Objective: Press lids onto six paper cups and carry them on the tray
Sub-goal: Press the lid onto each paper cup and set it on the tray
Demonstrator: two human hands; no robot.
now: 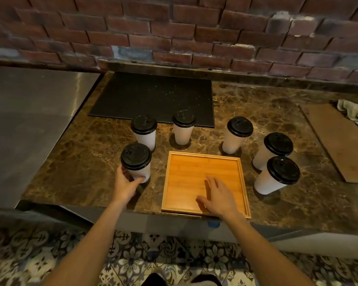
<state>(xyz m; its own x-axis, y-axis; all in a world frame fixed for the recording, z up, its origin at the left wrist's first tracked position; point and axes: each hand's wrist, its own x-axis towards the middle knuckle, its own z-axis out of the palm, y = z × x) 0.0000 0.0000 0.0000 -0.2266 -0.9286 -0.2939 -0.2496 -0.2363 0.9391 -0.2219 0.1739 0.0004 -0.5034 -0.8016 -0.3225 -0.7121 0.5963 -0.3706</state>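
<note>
Head view: a person stands at a marble counter (277, 203) below a brick wall, both bare arms reaching forward.
Cups: six white paper cups, each capped with a black lid, stand on the counter around the wooden tray (186, 162); none is on it yet.
Left group: the near-left cup (137, 168), a cup just behind it (145, 132), and a cup at the mat's near edge (183, 129).
Right group: a cup far right of the tray (237, 135) and two close together at the right, one farther (274, 150) and one nearer (278, 176).
Left hand (125, 183): fingers curled around the lower wall of the near-left cup, thumb across its front; it appears to grip the cup, which looks still seated on the counter.
Right hand (219, 196): open and flat, fingers spread, palm down on the tray floor near its near-right corner; it holds nothing.
Tray: square, raised rim, empty, at the counter's near edge.
Stage: lidding looks done; loading the tray seems to be starting.
Handling: paper walls likely dent under a hard squeeze, so a mid-wall wrap suits better than lifting by the lid, which could pop off. Whether the cups are full cannot be told.
Tray grip: stiff wood; take it by opposite rims and keep it level, since tall cups tip easily.
Elsewhere: a black mat (153, 96) lies far on the counter, a board (339, 141) and a cloth (351, 112) at far right.
</note>
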